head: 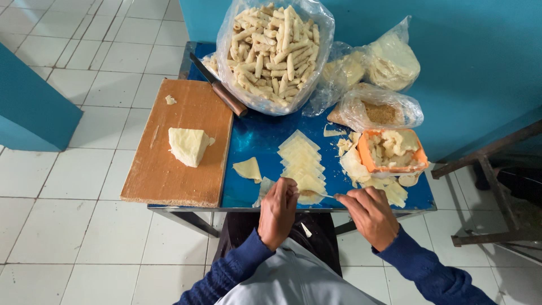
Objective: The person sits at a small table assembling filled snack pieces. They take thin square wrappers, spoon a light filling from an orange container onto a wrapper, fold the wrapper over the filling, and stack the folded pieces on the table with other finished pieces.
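The left hand (pixel 278 210) sits closest, at the near edge of the small blue table (pixel 259 138), fingers curled down over the nearest wrapper in a row of pale square wrappers (pixel 302 164). The fingers press on or pinch that sheet; how tightly they close is hidden by the back of the hand. Just beside it, the right hand (pixel 370 214) pinches a thin utensil (pixel 324 195), seemingly a small spoon or blade, whose long axis runs roughly parallel to the near edge and whose tip points left, towards the left hand's fingertips and the wrapper under them. The wrapper thus lies directly left of the utensil's tip, with the left hand already on it and the right hand near.

The wrapper row runs from the near edge away towards the middle of the table. An orange tub (pixel 390 151) of pale crumbly filling stands near the right edge, with loose wrapper scraps around it. One folded piece (pixel 248 169) lies left of the row. A wooden cutting board (pixel 178 144) covers the left side and carries a pale block (pixel 189 146); a wooden-handled knife (pixel 219 86) lies at its far corner. Along the far edge stand a large clear bag of finished rolls (pixel 274 48) and smaller plastic bags (pixel 375 85).
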